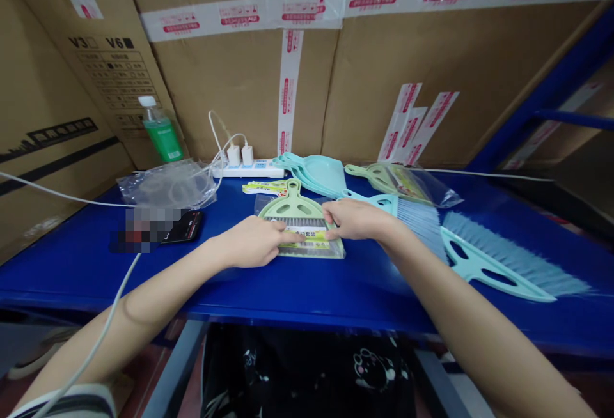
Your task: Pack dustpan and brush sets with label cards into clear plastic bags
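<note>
Head view: my left hand (pixel 255 242) points its index, my right hand (pixel 354 220) curls, grips unclear, at the bagged dustpan-and-brush set (pixel 309 223), likely light, slick, best held by its far handle (pixel 293 196).

Dustpan set (pixel 301 221) central, brushes (pixel 508 255) right, bottle (pixel 163 135) left

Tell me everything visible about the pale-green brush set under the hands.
The pale-green brush set lies on the blue table, its looped handle pointing toward the far side. Its plastic-looking body has two slots above greyish bristles, crossed by a yellow-and-white label; a clear wrapper seems to cover it. The left hand has its index finger on the label; the right hand touches the right edge.
</note>
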